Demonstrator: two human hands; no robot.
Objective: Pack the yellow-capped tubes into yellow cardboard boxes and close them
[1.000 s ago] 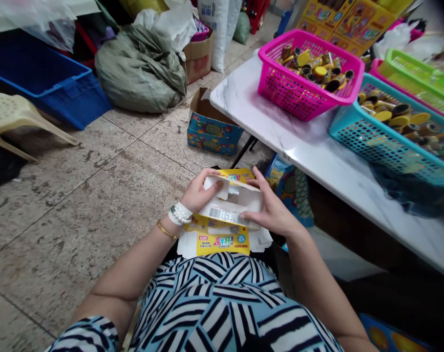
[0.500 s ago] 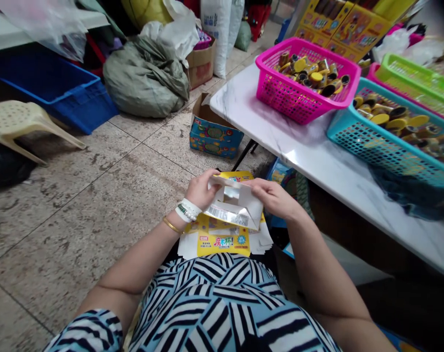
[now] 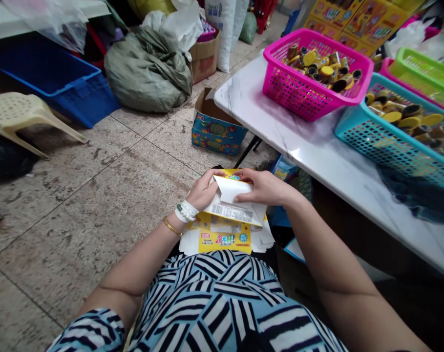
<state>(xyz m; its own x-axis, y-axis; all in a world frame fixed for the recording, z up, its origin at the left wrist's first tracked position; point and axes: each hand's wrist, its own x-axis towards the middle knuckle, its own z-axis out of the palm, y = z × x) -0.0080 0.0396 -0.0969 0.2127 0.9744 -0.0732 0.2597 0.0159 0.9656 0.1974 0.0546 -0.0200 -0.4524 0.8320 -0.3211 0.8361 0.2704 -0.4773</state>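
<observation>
Both my hands hold a half-folded paper carton in front of my lap, its white inner side and a barcode panel showing. My left hand grips its left edge, and my right hand presses down on its top flap. Beneath them, a stack of flat yellow printed cartons lies on my lap, with Chinese lettering on the top sheet. Part of the stack is hidden by the carton in my hands.
To my right stands a white marble-pattern table holding a pink basket and a teal basket of yellow-capped cylinders, plus a green basket. A printed cardboard box, blue crate and green sack sit on the tiled floor.
The carton's flap has folded down and the carton looks flatter. My right hand has moved up onto its top, and the view has shifted slightly.
</observation>
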